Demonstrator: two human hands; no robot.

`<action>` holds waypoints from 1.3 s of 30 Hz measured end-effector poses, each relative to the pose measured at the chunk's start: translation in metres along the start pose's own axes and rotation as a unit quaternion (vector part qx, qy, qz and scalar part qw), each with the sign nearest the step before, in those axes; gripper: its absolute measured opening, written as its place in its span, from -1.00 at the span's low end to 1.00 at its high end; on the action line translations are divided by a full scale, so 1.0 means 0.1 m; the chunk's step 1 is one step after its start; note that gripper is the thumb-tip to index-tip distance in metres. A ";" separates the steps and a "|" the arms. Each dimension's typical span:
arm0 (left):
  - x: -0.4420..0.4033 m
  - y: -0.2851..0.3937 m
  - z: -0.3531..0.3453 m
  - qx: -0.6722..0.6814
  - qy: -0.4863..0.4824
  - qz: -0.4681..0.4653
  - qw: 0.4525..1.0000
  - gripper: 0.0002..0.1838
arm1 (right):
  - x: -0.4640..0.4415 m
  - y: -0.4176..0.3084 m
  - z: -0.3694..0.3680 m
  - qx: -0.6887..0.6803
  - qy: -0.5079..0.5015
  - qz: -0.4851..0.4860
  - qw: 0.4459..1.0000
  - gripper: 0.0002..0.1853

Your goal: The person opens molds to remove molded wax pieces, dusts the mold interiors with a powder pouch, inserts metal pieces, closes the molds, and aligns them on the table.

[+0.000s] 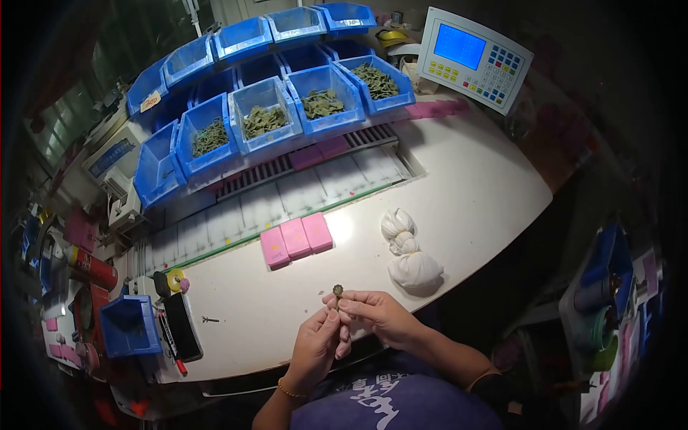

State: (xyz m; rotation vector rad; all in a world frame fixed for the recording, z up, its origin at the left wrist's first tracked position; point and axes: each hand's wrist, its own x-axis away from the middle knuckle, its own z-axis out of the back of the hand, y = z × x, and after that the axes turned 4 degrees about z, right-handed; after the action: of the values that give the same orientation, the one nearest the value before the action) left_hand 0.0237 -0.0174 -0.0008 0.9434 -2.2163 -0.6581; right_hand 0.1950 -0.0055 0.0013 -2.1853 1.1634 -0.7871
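Both hands meet just over the front edge of the white table (236,344). Between the fingertips is a small, dark greenish, knobbly piece (337,290), held upright. My left hand (319,337) pinches it from below, fingers closed. My right hand (376,312) closes thumb and fingers on it from the other side. Beyond the hands lie three pink blocks (295,239) side by side. Right of them rests a white cloth bundle (416,269), tied in the middle. A small dark twig-like piece (210,319) lies on the table to the left.
Blue bins (322,104) stand in rows at the back, several with green pieces. A display with keypad (476,57) is at back right. To the left are a black phone-like slab (184,326), a red-and-black marker (172,344) and a blue bin (130,326).
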 end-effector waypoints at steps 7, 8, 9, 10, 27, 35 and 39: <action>0.00 -0.01 0.00 0.037 -0.025 0.007 0.999 -0.71 | 0.02 0.02 -0.01 -0.007 0.006 0.018 1.000 -0.65; 0.00 -0.01 -0.02 0.036 -0.025 0.007 0.999 -0.71 | 0.02 0.02 -0.01 -0.006 0.010 0.019 1.000 -0.66; 0.01 -0.01 -0.04 0.038 -0.024 0.003 0.999 -0.72 | 0.03 0.03 -0.01 -0.005 0.015 0.019 1.000 -0.67; 0.01 -0.01 -0.05 0.039 -0.023 -0.001 0.999 -0.73 | 0.03 0.03 0.00 -0.006 0.015 0.019 1.000 -0.67; 0.01 -0.02 0.02 0.045 -0.002 0.029 0.999 -0.79 | 0.04 0.11 0.08 0.301 0.061 0.213 0.927 -0.85; -0.02 -0.20 0.07 -0.512 0.170 -0.224 0.812 -0.82 | 0.22 0.05 -0.13 0.563 0.104 0.449 0.686 -0.88; -0.04 -0.24 0.08 -0.609 0.172 -0.370 0.680 -0.82 | 0.21 0.15 -0.11 0.541 0.070 0.478 0.689 -0.78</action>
State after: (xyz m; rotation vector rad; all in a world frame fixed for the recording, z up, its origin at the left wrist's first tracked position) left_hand 0.0312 -0.0277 -0.0228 0.9863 -0.5669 -1.7973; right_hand 0.1885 -0.0328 0.0039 -0.4093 1.1993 -0.7977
